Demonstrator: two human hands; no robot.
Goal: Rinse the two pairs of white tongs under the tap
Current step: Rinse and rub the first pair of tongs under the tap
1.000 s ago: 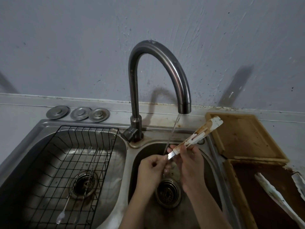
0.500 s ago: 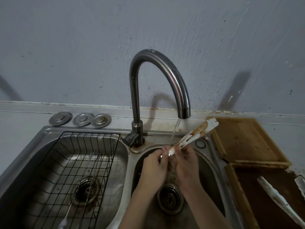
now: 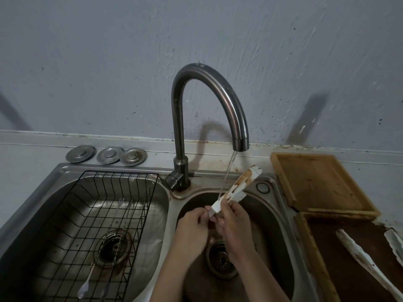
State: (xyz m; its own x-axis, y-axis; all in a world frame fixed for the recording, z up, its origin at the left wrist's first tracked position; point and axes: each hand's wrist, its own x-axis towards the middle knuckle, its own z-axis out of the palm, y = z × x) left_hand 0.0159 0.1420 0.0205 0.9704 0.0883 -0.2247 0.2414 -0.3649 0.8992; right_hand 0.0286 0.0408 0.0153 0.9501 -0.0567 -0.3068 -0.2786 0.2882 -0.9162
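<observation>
We hold one pair of white tongs over the right basin of the sink, just below the spout of the tap. Our right hand grasps the lower end of the tongs, its fingers curled round the narrow handle. Our left hand pinches the same lower end from the left, fingertips closed on the tip of the handle. Both hands are touching each other at the handle, above the drain.

The long axis of the tongs runs diagonally: the handle end points down and left into our hands, and the broad working end points up and right, toward the back right corner of the basin. The working end carries brown smears. The stream of water falls from the spout and meets the tongs just above our fingers.

A second pair of white tongs lies on the dark tray at the right edge of the worktop, well apart from the basin. Whether the white piece at the far right edge belongs to it, we cannot tell.

The left basin holds a black wire rack with a spoon lying in it.
</observation>
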